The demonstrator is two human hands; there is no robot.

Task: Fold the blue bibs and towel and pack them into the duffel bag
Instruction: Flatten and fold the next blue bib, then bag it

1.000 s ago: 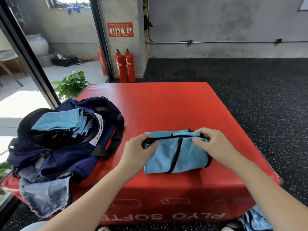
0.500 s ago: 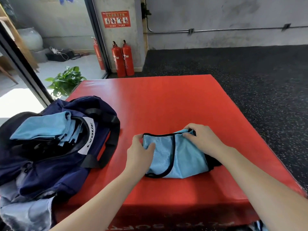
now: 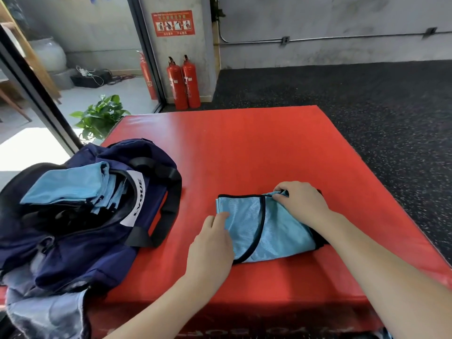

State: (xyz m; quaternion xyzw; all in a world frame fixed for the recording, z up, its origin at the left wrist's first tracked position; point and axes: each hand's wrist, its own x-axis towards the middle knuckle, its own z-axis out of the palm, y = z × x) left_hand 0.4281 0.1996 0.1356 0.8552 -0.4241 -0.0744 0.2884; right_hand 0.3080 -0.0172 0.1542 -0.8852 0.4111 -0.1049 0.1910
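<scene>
With my left hand (image 3: 210, 243) flat on the bib (image 3: 269, 228) and my right hand (image 3: 300, 204) pinching its far edge, I'd square corners before bagging (image 3: 85, 241) it.

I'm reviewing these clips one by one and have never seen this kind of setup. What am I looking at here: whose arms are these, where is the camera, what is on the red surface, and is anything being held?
There is no machine here: the arms belong to a person working bare-handed. The single picture comes from a wide-angle camera worn on the person's head, looking forward and down, so the edges bend.

The red surface is a padded gym box. On its left side sits an open navy duffel bag, with folded light blue cloth lying in its opening. Near the front lies a folded blue bib with black trim.

The left hand rests on the bib's left edge, thumb on top of the cloth. The right hand pinches the bib's far top edge with curled fingers. The bib lies on the box, not lifted.
</scene>
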